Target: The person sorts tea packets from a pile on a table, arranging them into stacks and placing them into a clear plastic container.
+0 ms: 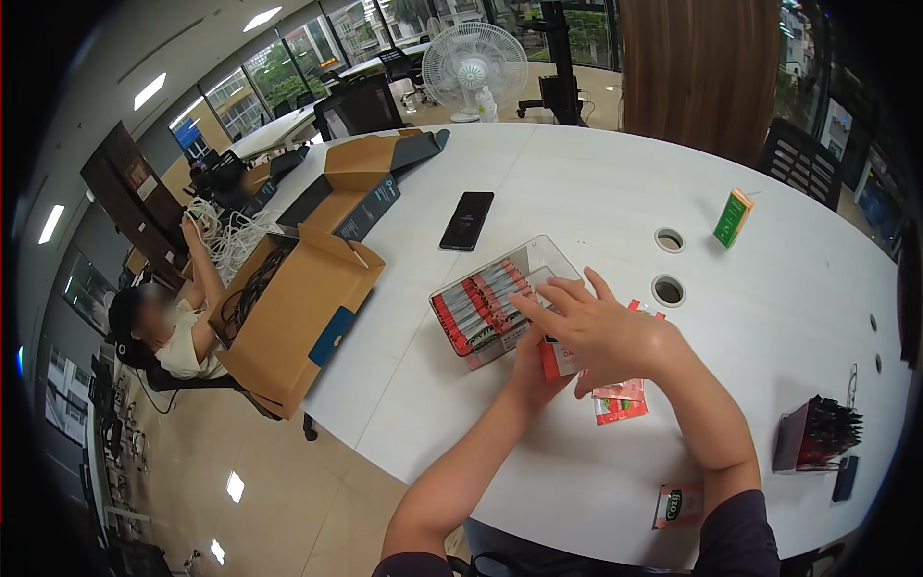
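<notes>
A clear plastic box holds rows of red and white sachets packed on edge, with some room toward its far right side. At the box's near right corner, my left hand is closed around a red and white sachet, partly covered by my other hand. My right hand is over it with fingers spread toward the box. Whether its thumb touches the sachet is hidden. Beneath and beside my right hand lie loose red sachets. Another sachet lies by my right elbow.
On the white table are a black phone, a green and orange carton, two cable holes and a holder full of dark pens. Open cardboard boxes stand left. Beyond them, a seated person handles white cables.
</notes>
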Action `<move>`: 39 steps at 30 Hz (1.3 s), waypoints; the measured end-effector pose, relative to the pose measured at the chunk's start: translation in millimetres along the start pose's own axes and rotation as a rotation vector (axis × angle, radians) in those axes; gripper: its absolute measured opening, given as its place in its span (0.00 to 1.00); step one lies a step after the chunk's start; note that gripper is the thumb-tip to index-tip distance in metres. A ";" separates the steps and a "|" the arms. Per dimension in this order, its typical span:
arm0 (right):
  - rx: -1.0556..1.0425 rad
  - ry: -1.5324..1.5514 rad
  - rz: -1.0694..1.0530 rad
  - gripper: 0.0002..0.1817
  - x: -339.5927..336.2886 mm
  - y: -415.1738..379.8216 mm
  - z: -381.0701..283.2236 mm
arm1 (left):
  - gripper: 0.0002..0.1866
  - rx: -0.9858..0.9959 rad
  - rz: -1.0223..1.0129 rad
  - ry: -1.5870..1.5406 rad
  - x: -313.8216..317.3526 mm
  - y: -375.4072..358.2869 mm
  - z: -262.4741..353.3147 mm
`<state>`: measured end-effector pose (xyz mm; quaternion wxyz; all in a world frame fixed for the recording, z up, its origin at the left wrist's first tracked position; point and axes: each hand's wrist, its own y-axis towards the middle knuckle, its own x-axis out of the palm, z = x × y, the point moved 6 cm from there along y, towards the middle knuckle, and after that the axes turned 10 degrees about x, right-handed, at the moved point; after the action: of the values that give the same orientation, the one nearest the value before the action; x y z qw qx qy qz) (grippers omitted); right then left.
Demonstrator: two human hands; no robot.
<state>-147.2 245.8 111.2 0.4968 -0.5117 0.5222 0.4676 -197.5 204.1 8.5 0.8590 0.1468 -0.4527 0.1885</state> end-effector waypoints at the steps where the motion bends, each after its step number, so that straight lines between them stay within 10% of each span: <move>1: 0.013 0.012 -0.014 0.71 2.5 2.3 0.2 | 0.24 0.016 0.001 -0.003 6.9 -1.1 3.5; 23: 0.099 0.027 0.268 0.56 -21.8 13.0 19.6 | 0.27 0.242 -0.056 0.069 0.3 15.7 5.9; 32: 0.106 -0.046 0.448 0.50 -28.2 10.7 19.1 | 0.12 0.317 0.106 0.403 -21.0 22.2 8.4; 39: 0.111 0.268 0.306 0.58 -46.7 2.1 17.9 | 0.13 0.375 0.118 0.535 -16.8 21.3 14.4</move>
<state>-149.3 266.9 156.4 0.3736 -0.4560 0.6802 0.4356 -226.4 213.7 4.1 0.8931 0.2213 -0.1763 0.3498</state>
